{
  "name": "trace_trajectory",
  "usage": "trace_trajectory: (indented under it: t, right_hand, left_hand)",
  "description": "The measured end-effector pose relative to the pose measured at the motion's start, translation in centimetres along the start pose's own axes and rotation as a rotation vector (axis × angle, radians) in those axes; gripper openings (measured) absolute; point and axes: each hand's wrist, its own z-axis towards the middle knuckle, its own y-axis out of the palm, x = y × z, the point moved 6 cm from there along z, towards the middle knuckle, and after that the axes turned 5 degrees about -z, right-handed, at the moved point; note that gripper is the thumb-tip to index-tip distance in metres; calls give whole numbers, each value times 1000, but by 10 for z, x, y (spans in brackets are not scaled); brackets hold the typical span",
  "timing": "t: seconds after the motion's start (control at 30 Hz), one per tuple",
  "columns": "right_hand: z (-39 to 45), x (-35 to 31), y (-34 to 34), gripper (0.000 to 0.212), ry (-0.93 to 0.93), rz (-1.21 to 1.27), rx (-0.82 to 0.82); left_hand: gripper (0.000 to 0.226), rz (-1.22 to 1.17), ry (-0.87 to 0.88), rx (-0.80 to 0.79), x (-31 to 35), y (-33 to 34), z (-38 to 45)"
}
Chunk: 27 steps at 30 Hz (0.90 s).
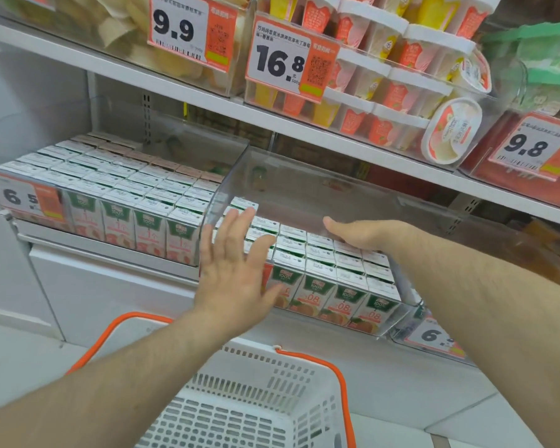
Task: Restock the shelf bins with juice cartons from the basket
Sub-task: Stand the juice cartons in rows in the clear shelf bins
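A: Two hands show in the head view. Your left hand (236, 273) is spread flat, fingers straight and apart, held in front of the left front corner of the pulled-out clear bin (382, 202). It holds nothing; whether the palm touches the bin wall cannot be told.

B: And your right hand (362, 232)?

A: Your right hand reaches into that bin from the right, fingers extended and lying on the tops of the juice cartons (320, 253). It grips nothing. The fingertips' far side is hidden.

B: Where do the cartons stand?

A: Upright in close rows in the front part of the clear bin, green and orange faces forward. The rear of the bin, under the upper shelf (304, 124), shows no cartons. A second bin (110, 195) just to the left is packed with similar cartons from front to back and bears a price tag (23, 198).

B: And the basket?

A: A white basket (256, 399) with orange handles (340, 383) sits below your forearms, in front of the shelf. The part of its inside that shows holds no cartons.

B: Above?

A: Cups with white lids (395, 79) fill a clear bin on the upper shelf, beside price tags reading 9.9 (175, 25) and 16.8 (278, 61).
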Motion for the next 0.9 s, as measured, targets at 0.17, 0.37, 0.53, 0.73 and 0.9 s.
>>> trace_trajectory:
  t: [0.17,0.37,0.53,0.73,0.9]
  right_hand:
    - [15,-6,15,98,-12,54,-133]
    - [17,-7,1,105,48,27,-117]
    - [18,-36,-3,111,-21,79,-35]
    - [2,-66,18,93,-158,138,-115]
    - [-11,-65,8,88,-183,-44,182]
  left_hand:
    - [89,-35,-60,30,-5,16,0]
    - [87,-36,-34,90,-6,15,0]
    - [86,-19,-34,100,-4,16,0]
    - [80,0,-46,96,-4,16,0]
    - [61,24,-41,62,-2,12,4]
